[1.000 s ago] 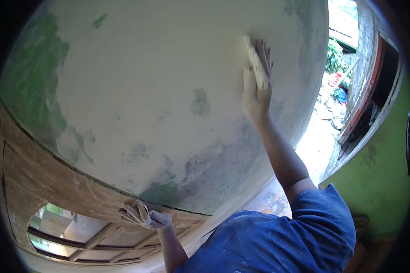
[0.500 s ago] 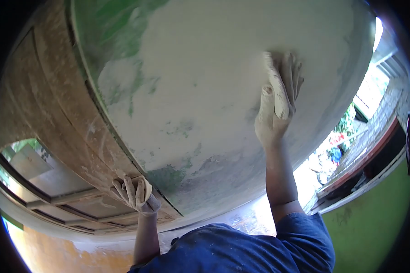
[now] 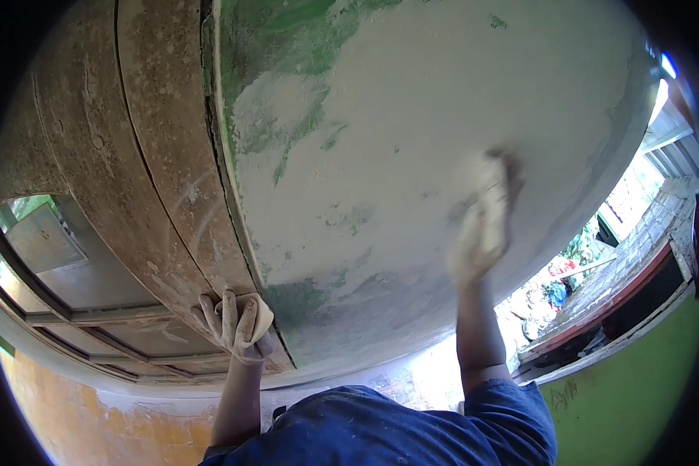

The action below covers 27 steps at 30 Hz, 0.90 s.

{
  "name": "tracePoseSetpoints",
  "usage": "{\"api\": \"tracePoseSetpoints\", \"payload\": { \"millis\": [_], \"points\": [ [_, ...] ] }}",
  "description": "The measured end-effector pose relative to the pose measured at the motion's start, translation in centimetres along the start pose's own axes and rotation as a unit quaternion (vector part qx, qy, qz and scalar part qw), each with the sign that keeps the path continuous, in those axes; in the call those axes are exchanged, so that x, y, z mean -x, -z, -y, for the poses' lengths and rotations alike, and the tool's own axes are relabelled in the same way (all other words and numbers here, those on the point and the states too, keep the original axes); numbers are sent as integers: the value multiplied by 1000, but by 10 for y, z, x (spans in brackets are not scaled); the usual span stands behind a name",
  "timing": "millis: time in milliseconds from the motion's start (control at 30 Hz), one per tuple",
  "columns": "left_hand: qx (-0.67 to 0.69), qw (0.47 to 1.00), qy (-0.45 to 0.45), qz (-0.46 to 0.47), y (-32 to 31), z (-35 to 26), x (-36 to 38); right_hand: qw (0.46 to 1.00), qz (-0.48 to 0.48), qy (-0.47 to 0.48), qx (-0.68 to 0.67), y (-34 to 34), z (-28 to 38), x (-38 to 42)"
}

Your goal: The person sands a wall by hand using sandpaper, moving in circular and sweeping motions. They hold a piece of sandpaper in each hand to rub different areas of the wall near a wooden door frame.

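My right hand [image 3: 481, 225], dusted white and smeared by motion, works against the wall [image 3: 412, 93], which is coated in whitish-grey filler with green paint showing in patches. Along its thumb side runs a long pale pad [image 3: 494, 206], edge-on and pressed close to the surface; its exact kind is hidden by blur and dust. My left hand [image 3: 237, 326] rests on the brown wooden frame [image 3: 163, 155], fingers spread over the wood near the gap beside the wall. Its fingers are dusty, and a cream-coloured glove-like covering [image 3: 262, 317] shows at the thumb side.
To the left is a window with dark bars [image 3: 105, 314] and glass panes. Below it stands a worn orange wall [image 3: 116, 412]. At right, a green wall [image 3: 621, 396] meets a ledge with a red edge [image 3: 598, 307], with bright daylight and foliage beyond.
My right hand has slid a little downward along the wall with the pale pad. My left hand stays on the wooden frame. The view has turned slightly, showing more of the frame.
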<state>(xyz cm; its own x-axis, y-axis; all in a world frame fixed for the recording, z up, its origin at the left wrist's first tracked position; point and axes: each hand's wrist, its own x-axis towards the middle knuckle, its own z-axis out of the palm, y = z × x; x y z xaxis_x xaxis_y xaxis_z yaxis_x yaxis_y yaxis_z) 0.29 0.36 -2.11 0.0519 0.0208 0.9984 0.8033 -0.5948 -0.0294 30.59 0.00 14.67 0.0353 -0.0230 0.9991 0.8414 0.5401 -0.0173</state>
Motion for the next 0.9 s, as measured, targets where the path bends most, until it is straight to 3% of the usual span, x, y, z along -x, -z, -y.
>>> {"api": "tracePoseSetpoints", "payload": {
  "millis": [67, 133, 233, 300, 333, 400, 433, 467, 533, 567, 633, 700, 733, 800, 900],
  "points": [
    [-10, 1000, -7, 9, 1, 1, -1, 995, 43, 88, -32, -11, 18, 37],
    [-9, 1000, -5, 9, 2, 1, 1, 958, 150, 246, 6, -9, 23, 71],
    [-19, 1000, -5, 14, 2, 2, 3, 944, 136, 301, 17, -4, -22, 56],
    [-28, 999, -7, 19, 3, 3, 4, 971, 115, 195, 74, 13, -27, 17],
    [-24, 1000, -5, 18, 3, 3, 4, 971, 115, 195, 75, 10, -22, 8],
    [-19, 1000, -3, 18, 2, 2, 5, 994, -62, -79, -41, 3, -13, 0],
    [-16, 1000, 0, 14, 2, 1, 4, 992, 4, -123, -20, 6, -10, 19],
    [-13, 1000, 2, 10, 1, 2, 4, 992, 3, -123, -22, 6, -4, 33],
    [-28, 999, -3, 20, 4, 3, 5, 975, 135, 177, -22, -9, 21, 47],
    [-41, 999, -8, 30, 4, 3, 6, 975, 134, 177, -23, -9, 16, 50],
    [-44, 999, -9, 26, 3, 4, 8, 946, 120, 296, 54, -5, 0, 49],
    [-46, 999, -10, 23, 3, 4, 8, 969, 105, 210, 78, 15, -2, 16],
    [-37, 999, -1, 21, 2, 3, 8, 969, 106, 210, 77, 18, -6, 7],
    [-28, 999, 9, 19, 2, 1, 8, 990, 11, 95, 105, 21, -12, -3],
    [-26, 999, 6, 18, 3, 1, 4, 989, 75, 124, -13, 6, 18, 26]
  ]
}}
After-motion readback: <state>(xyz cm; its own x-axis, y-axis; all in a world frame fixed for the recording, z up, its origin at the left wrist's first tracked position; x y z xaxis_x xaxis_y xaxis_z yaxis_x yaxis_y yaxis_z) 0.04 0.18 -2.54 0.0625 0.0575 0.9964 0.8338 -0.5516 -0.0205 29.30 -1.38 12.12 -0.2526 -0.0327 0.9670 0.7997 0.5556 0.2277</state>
